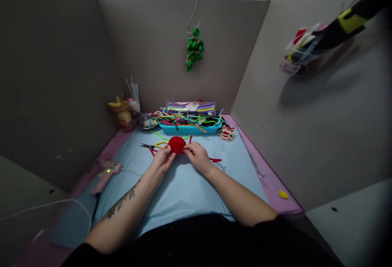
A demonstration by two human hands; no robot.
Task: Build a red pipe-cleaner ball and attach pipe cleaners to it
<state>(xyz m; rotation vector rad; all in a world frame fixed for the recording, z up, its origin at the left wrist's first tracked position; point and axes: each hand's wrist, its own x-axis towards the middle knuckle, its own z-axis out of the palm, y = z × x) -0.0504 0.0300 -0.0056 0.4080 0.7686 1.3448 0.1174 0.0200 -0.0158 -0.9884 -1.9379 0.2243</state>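
Note:
A round red fuzzy piece (177,145) is held up between my two hands over the light blue cloth. My left hand (163,159) grips its lower left edge, thumb against it. The fingers of my right hand (197,156) pinch at its right edge. Scissors with yellow handles (149,146) lie just left of the piece, their blades pointing left. Short red stems stick out near the scissors and to the right of my right hand (216,160). A bright green stem (159,136) lies behind the piece.
A blue tray (190,130) of coloured stems stands at the back, with a metal dish (147,122) and cups (124,116) to its left. A pink glue gun (105,176) lies at the left. A patterned ornament (226,133) and yellow disc (283,194) are at the right. Grey partitions surround the table.

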